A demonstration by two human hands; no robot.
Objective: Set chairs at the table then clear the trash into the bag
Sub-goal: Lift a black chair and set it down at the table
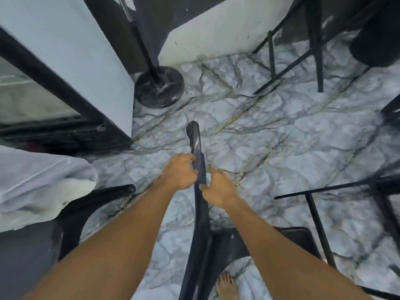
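I look straight down at a black chair (195, 139), seen edge-on from above, with its thin backrest running up the middle of the view and its dark seat (225, 245) low at centre. My left hand (180, 171) grips the backrest from the left. My right hand (218, 188) grips it from the right, slightly lower. A white table edge (216, 33) shows at the top centre. No trash or bag can be made out.
A black round pedestal base (159, 86) stands on the marble floor near a white panel (75, 57) at left. Black chair legs (316, 46) are at upper right and another black frame (320, 224) at right. A white cloth (39, 182) lies at left. My bare foot (226, 284) is at bottom.
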